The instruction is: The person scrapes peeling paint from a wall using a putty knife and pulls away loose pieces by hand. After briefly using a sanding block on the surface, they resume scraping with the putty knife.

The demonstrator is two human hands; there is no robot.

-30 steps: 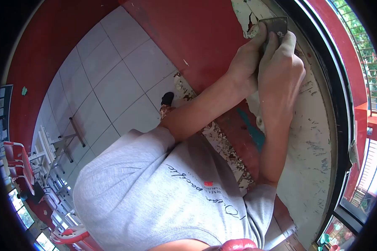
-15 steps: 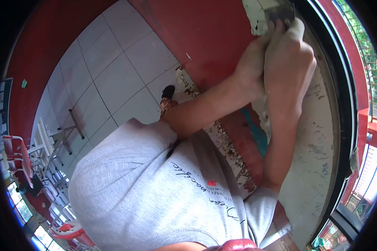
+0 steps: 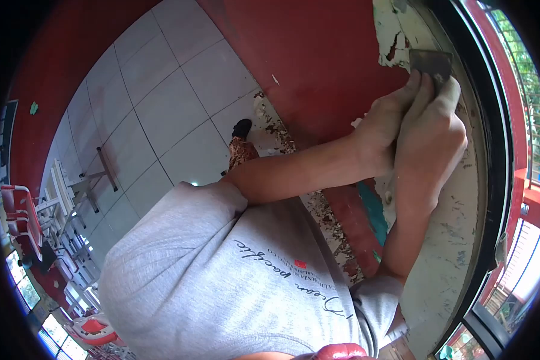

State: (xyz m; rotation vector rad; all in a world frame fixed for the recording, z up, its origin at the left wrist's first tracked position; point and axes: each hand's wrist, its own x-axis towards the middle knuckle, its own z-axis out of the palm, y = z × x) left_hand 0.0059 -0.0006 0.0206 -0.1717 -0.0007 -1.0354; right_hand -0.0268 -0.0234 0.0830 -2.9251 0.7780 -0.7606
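A flat dark scraper blade (image 3: 431, 63) lies against the pale, peeling surface (image 3: 456, 222) beside the window frame. My right hand (image 3: 432, 132) is closed around the lower part of the blade, fingers pointing up the view. Pressed next to it, my left hand (image 3: 385, 120) also has its fingertips on the blade's lower edge. The handle, if there is one, is hidden by my hands. Just left of the blade, the paint has a ragged, torn edge against the red wall (image 3: 318, 60).
The black window frame (image 3: 499, 198) runs down the right side. Paint flakes (image 3: 327, 225) lie along the wall's foot. A shoe (image 3: 242, 128) rests on the tiled floor (image 3: 162, 90). Chairs (image 3: 24, 219) stand at the far left.
Both hands and the blade have moved down the view, closer to my body, and slightly right. My grip stays closed. The whole view has shifted a little.
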